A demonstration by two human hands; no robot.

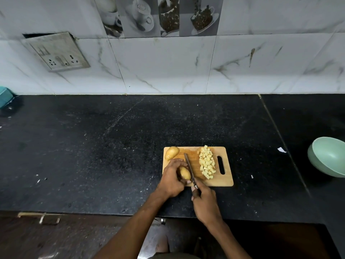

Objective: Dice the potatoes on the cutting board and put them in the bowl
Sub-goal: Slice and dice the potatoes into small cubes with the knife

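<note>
Potato in hand [184,173]: unpeeled, tan, oval, lying on the near left part of the cutting board [225,181]. Left hand [172,179] curls over it and grips it from the left. Right hand [204,200] wraps round the dark handle of the knife [189,168]; the narrow blade runs away from the person, resting against the potato's right side.

Step in hand, as I judge it: first cut into this potato. To do it well, keep the left fingertips tucked back from the blade line, hold the round potato from rolling, and take a flat face early so it sits steady. Skin looks smooth and may slip.

Second whole potato [171,152] at the board's far left corner, untouched. Pile of diced potato [206,162], pale yellow, rough cubes, heaped along the right half beside the handle slot.

Board: light wood, rectangular, rounded corners. Counter [93,146]: black speckled stone, a few white scraps on it. Bowl [328,156]: pale green, smooth, well apart to the right at the frame edge; no dice visible in it. Wall behind is marbled white tile
</note>
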